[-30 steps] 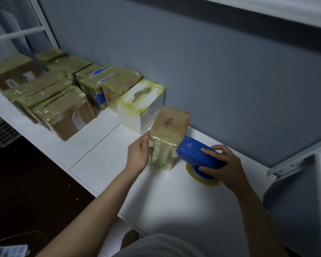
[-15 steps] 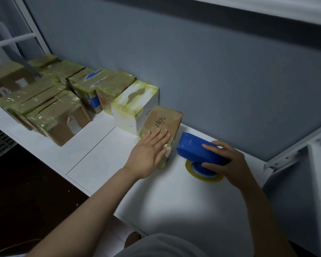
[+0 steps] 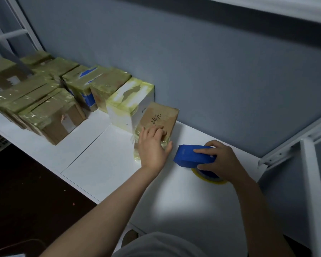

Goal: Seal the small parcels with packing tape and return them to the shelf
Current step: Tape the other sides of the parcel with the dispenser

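Well, the brown parcel point(image 3: 160, 117) with "2490" scrawled on top sits on the white shelf point(image 3: 100, 164), pushed up against the white box point(image 3: 130, 106) at the end of the row and close to the grey wall point(image 3: 211, 71); the left hand point(image 3: 152, 146) is clamped over its near end, fingers bent down onto the top and thumb laid along the right-hand side, so the parcel's front face is almost wholly hidden behind the hand; only a strip of glossy yellowish tape shows beside the palm. Just to the right, apart from the parcel, the right hand point(image 3: 224, 162) grips the blue tape dispenser point(image 3: 190, 156), fingers across its top and thumb underneath; the tape roll point(image 3: 209, 180) peeks out as a yellow crescent under the hand, the rest covered. Further left stand the other taped parcels point(image 3: 50, 108), crowded together; the farthest run off the frame edge and, I think, sit two rows deep, though the dim light makes that hard to judge. A white metal upright point(image 3: 310, 182) cuts down the right side.
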